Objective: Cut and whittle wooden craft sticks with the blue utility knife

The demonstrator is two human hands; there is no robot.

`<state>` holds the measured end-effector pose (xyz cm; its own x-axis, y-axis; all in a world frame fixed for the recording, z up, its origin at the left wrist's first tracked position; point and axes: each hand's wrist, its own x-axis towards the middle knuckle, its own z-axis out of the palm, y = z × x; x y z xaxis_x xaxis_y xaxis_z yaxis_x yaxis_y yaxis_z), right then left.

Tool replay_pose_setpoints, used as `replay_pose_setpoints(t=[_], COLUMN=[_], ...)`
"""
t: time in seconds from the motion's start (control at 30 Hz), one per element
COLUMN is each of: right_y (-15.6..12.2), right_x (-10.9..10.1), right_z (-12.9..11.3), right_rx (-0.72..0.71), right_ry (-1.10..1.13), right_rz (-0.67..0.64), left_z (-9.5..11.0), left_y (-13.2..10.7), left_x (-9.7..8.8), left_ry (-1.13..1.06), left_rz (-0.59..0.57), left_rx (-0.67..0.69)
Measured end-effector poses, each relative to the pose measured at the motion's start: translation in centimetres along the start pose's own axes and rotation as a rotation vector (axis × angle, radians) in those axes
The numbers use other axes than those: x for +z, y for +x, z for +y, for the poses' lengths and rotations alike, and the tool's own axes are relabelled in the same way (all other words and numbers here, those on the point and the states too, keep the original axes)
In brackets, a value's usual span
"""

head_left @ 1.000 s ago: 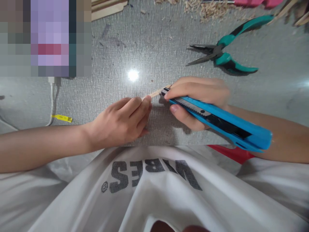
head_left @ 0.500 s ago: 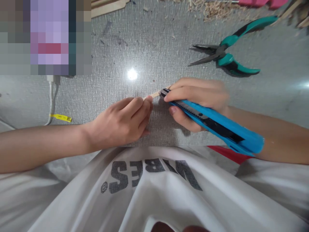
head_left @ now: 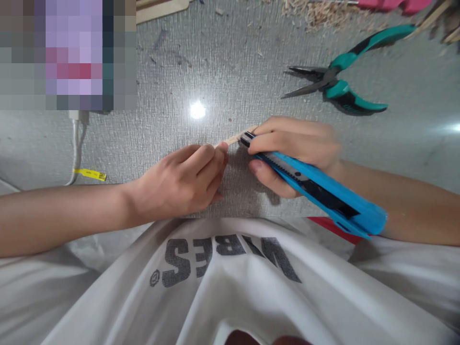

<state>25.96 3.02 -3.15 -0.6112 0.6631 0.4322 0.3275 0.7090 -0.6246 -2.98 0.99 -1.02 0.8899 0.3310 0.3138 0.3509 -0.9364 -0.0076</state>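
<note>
Between its fingertips my left hand (head_left: 183,179) pinches a thin, pale wooden stick (head_left: 234,139) that slants up to the right. My right hand (head_left: 294,148) is closed round a blue utility knife (head_left: 323,191), its handle pointing down to the right. The knife's metal tip lies against the stick, just right of my left fingertips. My right fingers cover part of the stick's far end. How far the blade is out, I cannot tell.
Open pliers (head_left: 330,76) with teal and black handles lie beyond my right hand. Wood shavings (head_left: 316,14) and a pink-handled tool (head_left: 391,5) are at the back. Wooden sticks (head_left: 161,12) lie at the back left, near a white cable (head_left: 74,148) with a yellow tag (head_left: 91,174).
The knife's handle end has swung slightly left and down, while its tip stays at the stick. A bit more of the stick shows beyond the tip. My left hand holds its place.
</note>
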Motion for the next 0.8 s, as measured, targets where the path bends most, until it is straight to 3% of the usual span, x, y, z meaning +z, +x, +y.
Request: replay_pose_setpoints(t=[0.43,0.8], right_y=[-0.18,-0.13], right_x=[0.27,-0.25], right_z=[0.00,-0.25], right_rx=[0.008,0.031], right_ry=[-0.043,-0.034], right_rz=[0.025,-0.045], left_z=[-0.02,0.10], left_y=[-0.20,-0.54], left_x=[-0.03,0.19], left_ry=[-0.011,-0.072], left_rz=[0.006,-0.015], left_rx=[-0.006,-0.025])
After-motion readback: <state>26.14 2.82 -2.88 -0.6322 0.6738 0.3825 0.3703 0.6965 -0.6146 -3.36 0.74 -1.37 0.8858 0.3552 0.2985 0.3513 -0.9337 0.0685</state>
